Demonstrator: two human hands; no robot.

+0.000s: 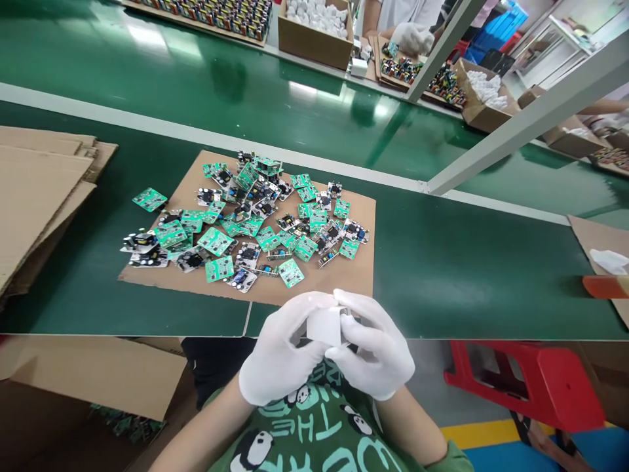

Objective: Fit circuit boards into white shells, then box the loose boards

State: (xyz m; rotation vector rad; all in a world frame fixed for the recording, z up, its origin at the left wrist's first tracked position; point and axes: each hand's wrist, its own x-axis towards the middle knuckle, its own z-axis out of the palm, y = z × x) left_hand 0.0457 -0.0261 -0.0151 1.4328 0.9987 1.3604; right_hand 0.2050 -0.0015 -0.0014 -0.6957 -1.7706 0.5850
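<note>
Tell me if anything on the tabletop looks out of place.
One circuit board lies off the cardboard sheet, on the green tabletop past its left edge. It looks stray because most other boards are heaped on the sheet.

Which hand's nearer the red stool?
Right. The right hand is left of the red stool, apart from it; the left hand is farther off, on the right hand's far side. Both hold the white box.

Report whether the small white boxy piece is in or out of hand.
In hand: the white-gloved left hand and right hand grip the piece between them.
</note>
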